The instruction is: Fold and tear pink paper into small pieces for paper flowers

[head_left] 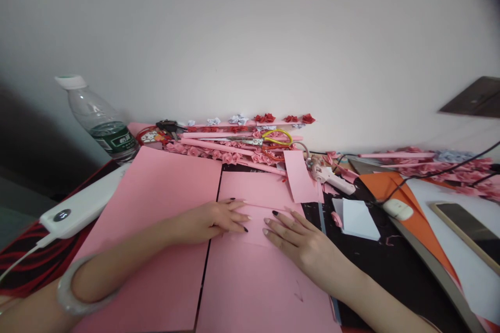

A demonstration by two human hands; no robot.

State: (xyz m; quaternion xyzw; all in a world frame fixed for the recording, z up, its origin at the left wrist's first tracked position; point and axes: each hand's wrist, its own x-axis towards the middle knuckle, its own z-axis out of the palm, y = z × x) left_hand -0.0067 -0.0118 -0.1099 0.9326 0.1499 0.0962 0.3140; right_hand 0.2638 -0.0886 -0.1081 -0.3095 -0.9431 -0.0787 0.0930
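Observation:
A pink paper sheet (269, 291) lies in front of me, with a pencil-like mark near its lower right. My left hand (214, 221) rests flat at its left edge, fingers stretched out and apart. From the right, my right hand (299, 242) lies on the same sheet, its fingers spread. Between my fingertips a narrow edge or crease runs across the paper; whether it is a fold or a separate piece I cannot tell. Another large pink sheet (156, 250) lies under my left forearm. A small pink paper piece (299, 177) lies beyond my right hand.
Paper flowers (230, 157), pink paper sticks (219, 145) and yellow-handled scissors (279, 138) lie along the wall. A glue gun (334, 179), white paper pieces (359, 218), a white case (397, 209) and a phone (469, 229) are right. Left stand a bottle (113, 135) and power bank (84, 200).

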